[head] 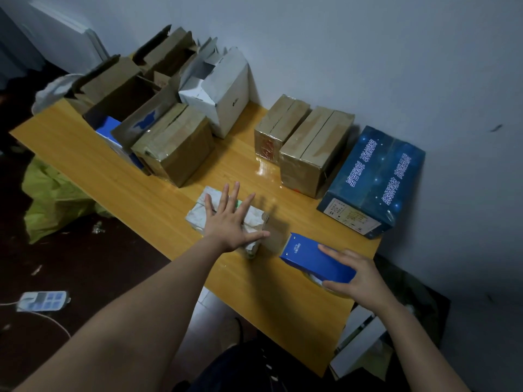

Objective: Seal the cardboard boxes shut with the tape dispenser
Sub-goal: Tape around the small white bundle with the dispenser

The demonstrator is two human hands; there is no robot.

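Head view: left hand presses small box, right hand holds dispenser.

The bare left arm reaches in from 7 o'clock, its left hand flat, palm down, fingers splayed toward 12 o'clock, while the right hand, entering from 5 o'clock, grips a blue box-shaped tape dispenser.

The left hand presses flat, fingers spread, on a small white box on the yellow table. Right of the box the right hand grips a blue tape dispenser, brown tape stretching from it to the box
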